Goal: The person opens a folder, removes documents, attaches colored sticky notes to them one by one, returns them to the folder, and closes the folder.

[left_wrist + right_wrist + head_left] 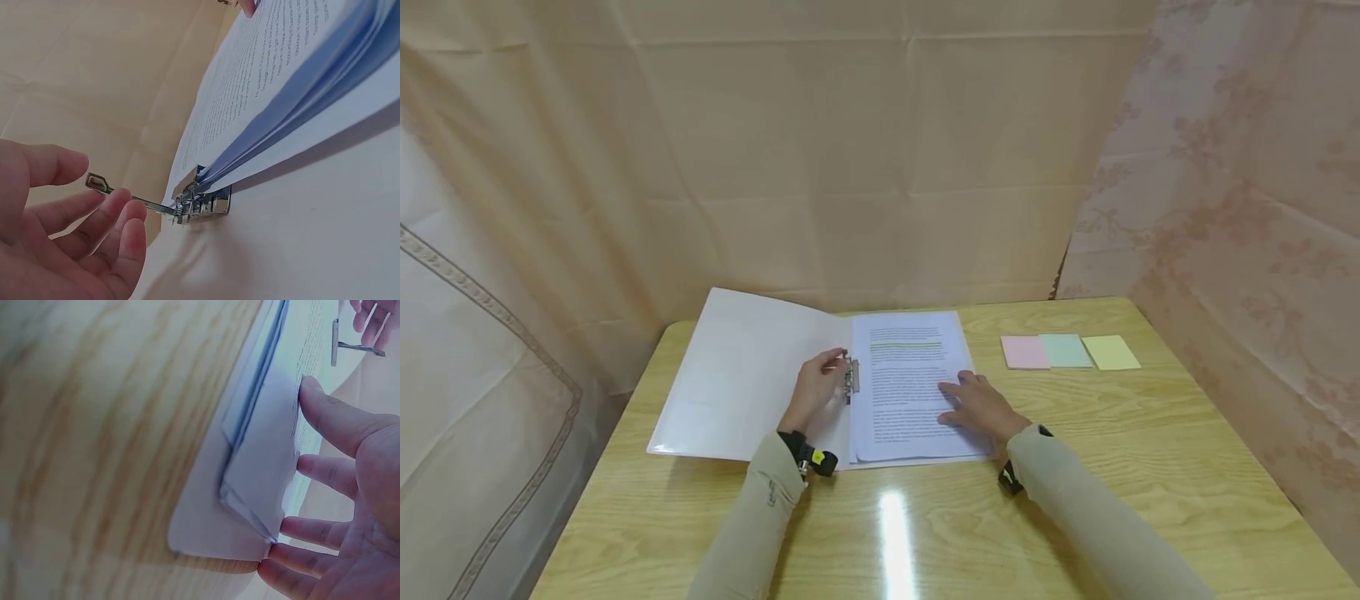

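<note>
A white clip folder [741,375] lies spread on the table, with a stack of printed sheets [906,408] on its right half. One line on the top sheet is marked green. At the spine sits a metal clip [852,377], its lever [140,201] standing up away from the paper. My left hand [81,231] is at this lever, fingertips against it and thumb tip a little apart from its end. On the right edge of the sheets rests my right hand [981,407], fingers spread and touching the top page [306,350].
Pink [1026,352], green [1065,351] and yellow [1110,352] sticky note pads lie in a row at the right on the wooden table [1075,500]. A beige curtain [865,167] hangs behind, and a patterned cloth [1247,208] hangs on the right.
</note>
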The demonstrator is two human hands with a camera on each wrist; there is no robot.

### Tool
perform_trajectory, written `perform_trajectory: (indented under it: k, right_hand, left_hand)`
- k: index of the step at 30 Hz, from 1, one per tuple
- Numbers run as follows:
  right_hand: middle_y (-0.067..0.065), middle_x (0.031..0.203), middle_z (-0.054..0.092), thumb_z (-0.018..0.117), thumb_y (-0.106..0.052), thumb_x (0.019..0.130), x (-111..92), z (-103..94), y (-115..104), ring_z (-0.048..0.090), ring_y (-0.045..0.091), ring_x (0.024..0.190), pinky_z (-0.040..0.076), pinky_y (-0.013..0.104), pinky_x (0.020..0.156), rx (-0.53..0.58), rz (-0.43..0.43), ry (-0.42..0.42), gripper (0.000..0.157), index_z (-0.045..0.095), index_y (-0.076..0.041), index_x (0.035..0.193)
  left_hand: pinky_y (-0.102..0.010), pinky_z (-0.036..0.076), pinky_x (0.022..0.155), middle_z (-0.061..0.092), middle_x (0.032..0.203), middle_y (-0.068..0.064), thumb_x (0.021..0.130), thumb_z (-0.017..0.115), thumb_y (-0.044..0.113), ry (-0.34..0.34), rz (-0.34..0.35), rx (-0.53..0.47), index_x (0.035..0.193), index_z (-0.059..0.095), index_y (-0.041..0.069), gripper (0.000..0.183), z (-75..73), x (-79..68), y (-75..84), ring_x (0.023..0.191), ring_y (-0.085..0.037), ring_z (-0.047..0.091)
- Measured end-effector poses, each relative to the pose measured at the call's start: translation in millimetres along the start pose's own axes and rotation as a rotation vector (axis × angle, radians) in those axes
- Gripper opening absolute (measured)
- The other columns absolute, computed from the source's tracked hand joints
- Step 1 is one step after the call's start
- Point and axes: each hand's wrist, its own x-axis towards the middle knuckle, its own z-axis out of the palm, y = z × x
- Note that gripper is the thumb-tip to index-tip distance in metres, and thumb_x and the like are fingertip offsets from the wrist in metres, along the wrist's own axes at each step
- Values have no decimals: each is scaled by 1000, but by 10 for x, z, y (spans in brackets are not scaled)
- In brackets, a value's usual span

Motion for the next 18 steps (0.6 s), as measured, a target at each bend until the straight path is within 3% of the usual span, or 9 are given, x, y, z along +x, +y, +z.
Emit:
perform_trajectory:
  k: [7,18]
  right_hand:
    - [24,151,35,70,-38,87,7,19,8,35,43,135,37,57,106,17,8,-3,66,48,-14,144]
    - [25,151,35,69,-38,88,19,5,12,35,44,135,38,58,106,-16,8,-4,65,48,-13,144]
  left_hand:
    - [-37,50,90,61,129,-12,98,56,21,-13,-6,-20,142,49,11,46,37,21,-40,114,-26,59]
    - [-44,46,102,54,140,-12,97,56,23,-47,-36,-16,150,37,14,57,86,38,-68,128,-30,52]
